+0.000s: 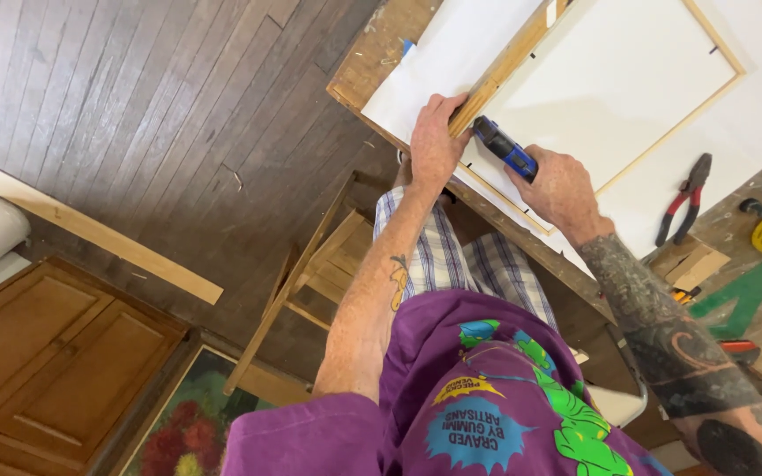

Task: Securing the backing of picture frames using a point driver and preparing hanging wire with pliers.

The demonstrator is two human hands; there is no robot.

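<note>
Here, over dark floorboards, white canvas (628,79) covers the workbench (372,62) at upper right, left hand (434,145) clamping the wooden frame (504,66), right hand (562,189) gripping the blue tool (504,148).

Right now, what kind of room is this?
Probably a home workshop or art studio: a scuffed workbench holds white canvas on a wooden stretcher frame, red-handled pliers lie nearby, and a framed painting leans below.

Left hand (435,141) on wooden frame (506,63) (right hand (559,187) gripping blue tool (504,148))
</note>
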